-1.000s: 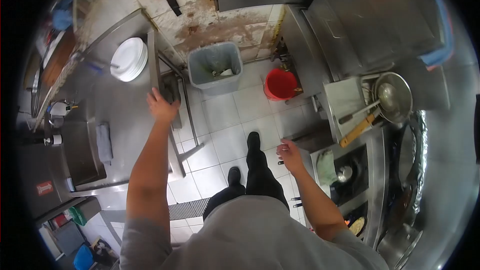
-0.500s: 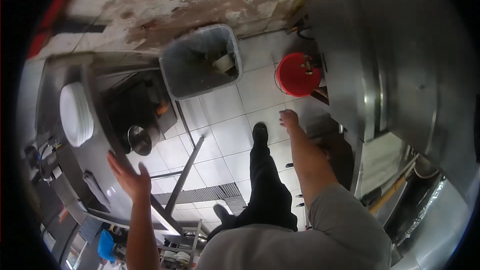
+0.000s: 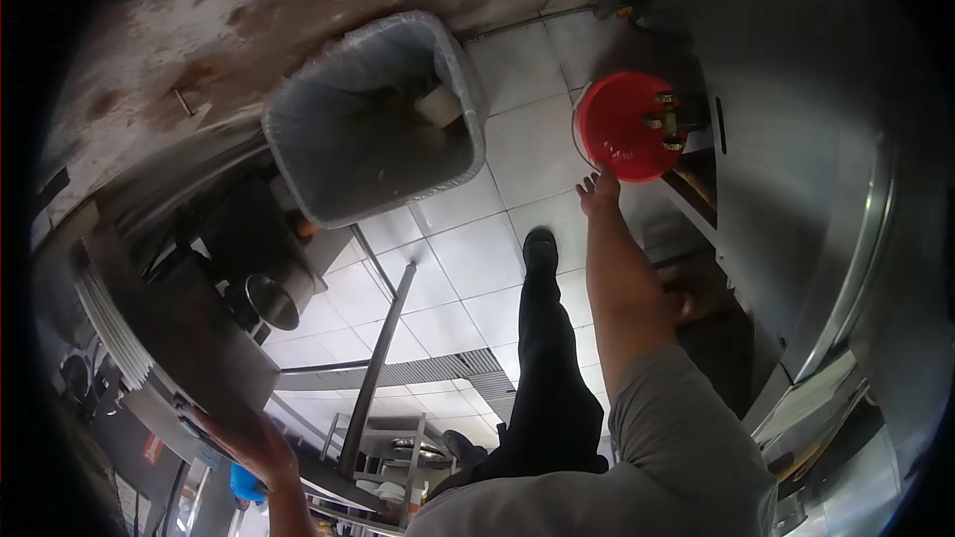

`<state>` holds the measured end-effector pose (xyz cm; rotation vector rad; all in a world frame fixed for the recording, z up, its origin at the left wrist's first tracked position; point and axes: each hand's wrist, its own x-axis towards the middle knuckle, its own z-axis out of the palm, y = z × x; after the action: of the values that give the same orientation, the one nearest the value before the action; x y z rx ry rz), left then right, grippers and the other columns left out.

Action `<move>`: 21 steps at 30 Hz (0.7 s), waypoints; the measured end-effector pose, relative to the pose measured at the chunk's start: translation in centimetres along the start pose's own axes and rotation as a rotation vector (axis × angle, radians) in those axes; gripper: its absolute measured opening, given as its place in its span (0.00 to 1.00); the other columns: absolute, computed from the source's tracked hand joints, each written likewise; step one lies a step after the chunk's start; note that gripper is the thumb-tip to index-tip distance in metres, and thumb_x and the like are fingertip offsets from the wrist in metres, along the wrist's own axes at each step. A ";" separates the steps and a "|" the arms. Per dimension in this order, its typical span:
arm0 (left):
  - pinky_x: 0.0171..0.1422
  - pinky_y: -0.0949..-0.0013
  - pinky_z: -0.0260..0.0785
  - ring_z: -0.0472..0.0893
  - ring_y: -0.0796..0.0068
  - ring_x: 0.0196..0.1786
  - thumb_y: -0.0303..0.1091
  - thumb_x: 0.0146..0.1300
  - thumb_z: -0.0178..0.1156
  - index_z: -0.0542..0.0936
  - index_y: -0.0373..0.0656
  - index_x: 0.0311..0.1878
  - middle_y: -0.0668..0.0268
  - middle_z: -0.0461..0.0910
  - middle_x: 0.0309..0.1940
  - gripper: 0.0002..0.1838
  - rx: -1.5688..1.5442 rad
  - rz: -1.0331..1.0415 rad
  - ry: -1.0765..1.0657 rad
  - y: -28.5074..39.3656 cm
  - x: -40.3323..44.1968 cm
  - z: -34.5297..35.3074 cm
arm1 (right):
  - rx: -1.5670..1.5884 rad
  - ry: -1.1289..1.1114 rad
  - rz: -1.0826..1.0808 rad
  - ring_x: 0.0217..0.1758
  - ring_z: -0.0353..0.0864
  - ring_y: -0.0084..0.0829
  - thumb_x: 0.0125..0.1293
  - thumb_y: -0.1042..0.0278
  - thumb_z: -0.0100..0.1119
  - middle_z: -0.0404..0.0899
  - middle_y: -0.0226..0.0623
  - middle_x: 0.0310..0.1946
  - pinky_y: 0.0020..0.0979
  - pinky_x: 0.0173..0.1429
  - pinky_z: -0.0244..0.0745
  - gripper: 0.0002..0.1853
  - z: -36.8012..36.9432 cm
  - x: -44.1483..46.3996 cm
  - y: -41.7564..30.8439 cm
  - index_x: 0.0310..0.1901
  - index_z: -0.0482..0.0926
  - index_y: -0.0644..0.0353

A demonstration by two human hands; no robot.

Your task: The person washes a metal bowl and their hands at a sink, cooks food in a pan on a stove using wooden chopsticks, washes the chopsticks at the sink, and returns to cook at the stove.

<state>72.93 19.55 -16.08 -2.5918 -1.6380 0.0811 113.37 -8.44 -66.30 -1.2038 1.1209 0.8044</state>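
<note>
My right hand reaches down with its fingers spread, at the near edge of a red bucket on the floor. The bucket's thin wire handle hangs at its left side, close to my fingertips; I cannot tell whether they touch it. Inside the bucket are metal, brass-coloured pieces. On the left, my left hand is blurred, its fingers stretched out over the edge of a steel counter. A dark item lies by its fingertips, too blurred to name.
A large lined bin with a pale container inside stands against the stained wall. White plates are stacked on the counter. A metal pot sits below. A table leg crosses the tiled floor; steel equipment lines the right.
My right hand has moved forward to the red bucket's edge, fingers spreading. My left hand has dropped back along the counter. The view has shifted closer to the bin and bucket.
</note>
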 end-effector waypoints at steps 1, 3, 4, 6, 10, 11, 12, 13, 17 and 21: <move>0.76 0.50 0.42 0.50 0.46 0.75 0.45 0.62 0.56 0.46 0.37 0.74 0.46 0.48 0.73 0.44 0.005 0.002 -0.006 0.0 -0.1 0.1 | 0.052 0.002 -0.023 0.75 0.49 0.42 0.59 0.59 0.60 0.52 0.43 0.71 0.48 0.74 0.48 0.35 0.4 0.2 0.3 0.66 0.60 0.56; 0.76 0.50 0.42 0.49 0.46 0.75 0.45 0.62 0.55 0.45 0.36 0.74 0.45 0.47 0.73 0.44 0.031 -0.066 -0.020 -0.2 -0.1 0.2 | 0.104 0.003 -0.039 0.76 0.47 0.42 0.60 0.58 0.59 0.51 0.43 0.71 0.48 0.75 0.45 0.35 0.9 0.6 0.7 0.67 0.59 0.57; 0.76 0.50 0.42 0.49 0.46 0.75 0.45 0.62 0.55 0.45 0.36 0.74 0.45 0.47 0.73 0.44 0.039 -0.066 -0.021 -0.5 -0.1 0.2 | 0.179 0.005 -0.076 0.75 0.48 0.42 0.61 0.58 0.57 0.53 0.43 0.70 0.48 0.75 0.44 0.33 1.1 0.9 1.0 0.66 0.59 0.59; 0.76 0.51 0.42 0.49 0.46 0.75 0.46 0.63 0.55 0.44 0.35 0.74 0.44 0.47 0.73 0.45 0.041 -0.073 -0.021 -1.0 -0.2 0.3 | 0.251 0.008 -0.107 0.75 0.50 0.43 0.62 0.57 0.56 0.54 0.44 0.69 0.47 0.75 0.44 0.32 1.1 1.9 1.4 0.65 0.60 0.60; 0.76 0.51 0.41 0.49 0.45 0.75 0.47 0.63 0.55 0.45 0.35 0.74 0.44 0.47 0.73 0.45 0.028 -0.073 -0.017 -0.8 -0.2 0.5 | 0.425 -0.173 -0.107 0.73 0.54 0.44 0.63 0.55 0.55 0.58 0.45 0.65 0.46 0.76 0.44 0.30 1.1 2.2 1.2 0.61 0.62 0.63; 0.76 0.51 0.41 0.49 0.45 0.75 0.48 0.63 0.55 0.45 0.35 0.74 0.44 0.47 0.73 0.45 0.033 -0.058 -0.013 -0.8 -0.2 0.4 | 0.433 -0.177 -0.122 0.73 0.55 0.44 0.62 0.54 0.56 0.58 0.45 0.65 0.46 0.76 0.44 0.29 1.6 1.4 1.0 0.60 0.63 0.63; 0.76 0.51 0.41 0.49 0.45 0.75 0.48 0.63 0.54 0.45 0.35 0.74 0.44 0.47 0.73 0.45 0.037 -0.046 -0.008 -0.8 -0.2 0.4 | 0.432 -0.174 -0.128 0.73 0.55 0.44 0.62 0.54 0.56 0.58 0.45 0.65 0.46 0.76 0.44 0.29 2.2 0.5 0.6 0.60 0.63 0.63; 0.76 0.51 0.41 0.49 0.45 0.75 0.48 0.63 0.54 0.45 0.35 0.74 0.44 0.47 0.73 0.45 0.031 -0.048 -0.009 -0.7 -0.2 0.4 | 0.484 -0.144 -0.094 0.73 0.55 0.44 0.61 0.53 0.56 0.60 0.46 0.63 0.46 0.76 0.44 0.29 2.9 -0.2 0.1 0.58 0.64 0.63; 0.75 0.50 0.43 0.50 0.44 0.74 0.51 0.63 0.54 0.46 0.36 0.74 0.44 0.48 0.72 0.45 0.052 -0.052 -0.008 -1.1 -0.4 0.1 | 0.498 -0.169 -0.036 0.64 0.64 0.40 0.58 0.48 0.58 0.67 0.44 0.51 0.44 0.70 0.53 0.24 2.1 -1.3 -0.5 0.48 0.67 0.57; 0.75 0.49 0.44 0.52 0.43 0.74 0.52 0.63 0.54 0.46 0.38 0.74 0.44 0.49 0.72 0.45 0.070 -0.030 -0.006 -0.3 0.1 -0.4 | -0.001 -0.168 0.014 0.65 0.62 0.38 0.57 0.46 0.57 0.69 0.46 0.55 0.45 0.68 0.53 0.20 1.6 -4.2 -2.5 0.39 0.70 0.54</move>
<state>72.71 19.71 -15.68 -2.5174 -1.6449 0.1420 114.89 -7.04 -61.51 -1.1082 0.9922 0.8998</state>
